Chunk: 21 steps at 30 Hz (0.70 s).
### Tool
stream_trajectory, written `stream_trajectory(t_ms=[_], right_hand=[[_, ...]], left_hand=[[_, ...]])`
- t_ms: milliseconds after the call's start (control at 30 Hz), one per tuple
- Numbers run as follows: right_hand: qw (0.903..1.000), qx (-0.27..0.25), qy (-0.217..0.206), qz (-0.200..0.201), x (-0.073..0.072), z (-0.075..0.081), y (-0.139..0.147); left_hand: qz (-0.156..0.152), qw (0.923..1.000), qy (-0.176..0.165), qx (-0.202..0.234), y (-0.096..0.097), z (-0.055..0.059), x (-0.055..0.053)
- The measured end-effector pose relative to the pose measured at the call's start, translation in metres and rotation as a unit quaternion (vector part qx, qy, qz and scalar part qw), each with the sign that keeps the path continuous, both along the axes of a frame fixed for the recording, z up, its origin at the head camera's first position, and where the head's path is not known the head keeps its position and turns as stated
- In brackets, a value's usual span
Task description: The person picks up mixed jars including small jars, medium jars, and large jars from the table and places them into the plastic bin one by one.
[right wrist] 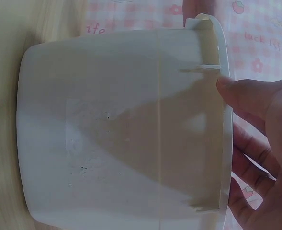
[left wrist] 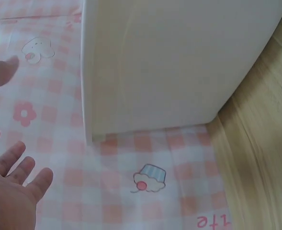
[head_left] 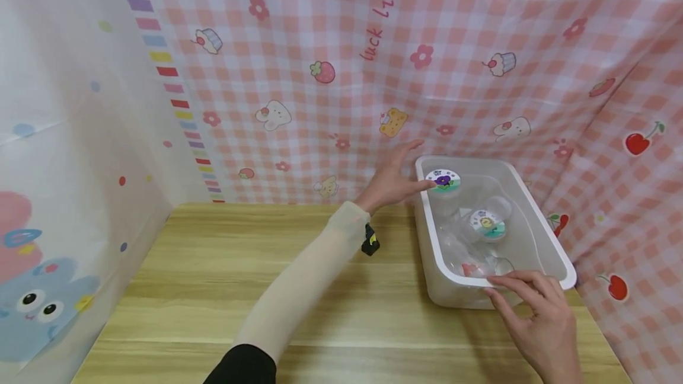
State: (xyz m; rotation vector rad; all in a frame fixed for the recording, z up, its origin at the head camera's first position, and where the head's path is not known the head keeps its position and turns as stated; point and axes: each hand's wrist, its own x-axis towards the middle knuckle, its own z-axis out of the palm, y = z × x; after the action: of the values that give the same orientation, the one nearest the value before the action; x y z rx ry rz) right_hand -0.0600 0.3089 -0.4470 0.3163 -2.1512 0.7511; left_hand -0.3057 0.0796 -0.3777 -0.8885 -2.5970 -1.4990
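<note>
A white plastic tub [head_left: 453, 294] stands at the right of the wooden table. My right hand [head_left: 544, 319] pinches its near rim, the thumb outside below the lip and the fingertips over the top. In the right wrist view the thumb [right wrist: 246, 93] lies against the rim of the tub [right wrist: 126, 129]. My left hand [head_left: 392, 179] is beside the far left corner, fingers spread, the thumb overlapping the rim in the head view. Inside lie clear round containers, one with a purple-flower label [head_left: 444, 181], another with a yellow-figure label [head_left: 488, 225].
A pink checked cloth [head_left: 341, 99] hangs right behind the tub and along the right side. At the left hangs a white cloth [head_left: 64, 135] with cartoon prints. Wooden tabletop [head_left: 213, 265] stretches left of the tub, under my left sleeve [head_left: 304, 289].
</note>
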Motion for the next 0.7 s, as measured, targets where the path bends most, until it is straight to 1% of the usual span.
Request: stream_trajectory(t_ms=[67,133,300,367,533,600,700], right_hand=[[1.0000,0.002,0.000,-0.001,-0.001,0.000,0.001],[1.0000,0.004,0.001,0.000,-0.001,0.001,0.002],[0.9996,0.021,-0.020,0.004,-0.002,0.007,0.004],[0.9989,0.031,-0.035,0.006,-0.002,0.012,0.006],[0.9977,0.049,-0.045,0.006,-0.006,0.022,0.004],[0.9977,0.050,-0.046,0.005,-0.009,0.027,0.002],[0.9971,0.040,-0.063,0.013,-0.012,0.035,-0.004]], left_hand=[[0.006,1.0000,0.007,-0.001,-0.003,-0.001,-0.001],[0.012,0.9999,0.006,0.003,-0.006,-0.002,-0.001],[0.031,0.9995,0.006,0.011,-0.019,-0.005,-0.001],[0.037,0.9992,0.010,0.009,-0.024,-0.005,0.001],[0.049,0.9985,0.021,0.010,-0.041,-0.005,0.003],[0.059,0.9977,0.032,0.015,-0.048,-0.006,0.002],[0.075,0.9959,0.048,0.017,-0.058,-0.008,0.003]])
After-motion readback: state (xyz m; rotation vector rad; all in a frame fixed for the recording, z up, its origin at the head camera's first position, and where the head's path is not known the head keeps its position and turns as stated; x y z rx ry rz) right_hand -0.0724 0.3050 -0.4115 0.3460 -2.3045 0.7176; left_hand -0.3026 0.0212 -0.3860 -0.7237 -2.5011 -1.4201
